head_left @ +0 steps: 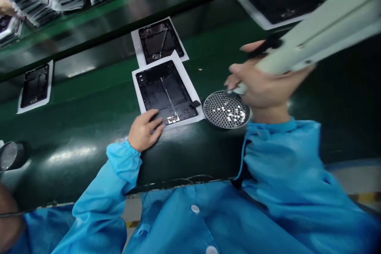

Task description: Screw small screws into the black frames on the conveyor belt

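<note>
Left hand (145,130) lies flat, fingers spread, on near-left corner of dark tablet frame (166,92). Right hand (262,83) is wrapped round pale power screwdriver (315,31), tip over screw tray (226,110) just right of frame. Frame prob. thin, stiff, light; hold by edges.

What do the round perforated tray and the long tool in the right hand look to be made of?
Round perforated tray: probably metal, with a grey sheen, a regular hole grid and small shiny bits in it. Long tool held in the right hand: looks like pale cream moulded plastic, matte; motion blur leaves it uncertain.
</note>
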{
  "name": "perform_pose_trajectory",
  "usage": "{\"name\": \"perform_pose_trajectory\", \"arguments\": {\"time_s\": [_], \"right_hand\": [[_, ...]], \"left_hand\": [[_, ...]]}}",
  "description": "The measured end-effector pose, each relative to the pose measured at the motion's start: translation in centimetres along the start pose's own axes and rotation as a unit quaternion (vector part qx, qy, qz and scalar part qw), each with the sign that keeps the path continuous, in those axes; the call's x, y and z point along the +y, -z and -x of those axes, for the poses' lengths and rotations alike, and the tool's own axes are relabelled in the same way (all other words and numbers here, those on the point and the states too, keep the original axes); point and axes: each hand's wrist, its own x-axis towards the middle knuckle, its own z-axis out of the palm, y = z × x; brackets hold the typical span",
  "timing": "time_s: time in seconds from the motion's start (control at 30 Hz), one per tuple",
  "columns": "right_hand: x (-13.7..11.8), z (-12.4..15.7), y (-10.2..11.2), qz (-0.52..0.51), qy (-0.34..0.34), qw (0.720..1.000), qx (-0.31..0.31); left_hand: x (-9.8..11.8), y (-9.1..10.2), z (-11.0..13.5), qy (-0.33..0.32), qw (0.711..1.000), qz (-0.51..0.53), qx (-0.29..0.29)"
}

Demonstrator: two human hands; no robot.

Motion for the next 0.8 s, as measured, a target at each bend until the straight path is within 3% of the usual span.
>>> {"name": "perform_pose_trajectory", "arguments": {"time_s": [0.07,0.13,0.17,0.23,0.3,0.37,0.43,0.53,0.6,0.7,0.8], "right_hand": [[0.5,-1.2,2.6,0.033,-0.014,0.998,0.055],[1.3,-1.9,4.8,0.069,-0.040,0.993,0.088],[1.7,-2.2,5.7,0.087,-0.052,0.989,0.105],[2.6,-2.5,7.0,0.126,-0.083,0.980,0.128],[3.4,-2.6,7.8,0.157,-0.114,0.970,0.149],[3.9,-2.6,8.1,0.176,-0.140,0.961,0.162],[4.2,-2.6,8.2,0.191,-0.145,0.957,0.161],[4.4,-2.7,7.9,0.232,-0.112,0.957,0.133],[4.4,-2.8,7.5,0.263,-0.101,0.953,0.108],[4.4,-3.1,7.0,0.284,-0.111,0.947,0.097],[4.4,-3.2,6.8,0.284,-0.098,0.948,0.103]], "left_hand": [[-0.5,1.1,-0.4,0.150,0.987,-0.037,0.033],[-0.8,1.9,-1.2,0.294,0.953,-0.076,0.010],[-0.8,2.2,-1.6,0.336,0.938,-0.079,-0.021],[-0.7,2.2,-2.2,0.366,0.925,-0.052,-0.091],[-0.7,2.0,-2.4,0.353,0.924,0.007,-0.145],[-1.1,1.8,-2.0,0.338,0.922,0.101,-0.157],[-1.8,2.0,-1.5,0.342,0.915,0.199,-0.083],[-3.6,3.4,-1.3,0.360,0.885,0.252,0.152],[-5.2,4.8,-1.9,0.349,0.865,0.239,0.272],[-8.7,7.5,-4.1,0.328,0.857,0.215,0.335],[-13.1,10.2,-6.7,0.331,0.864,0.149,0.349]]}}
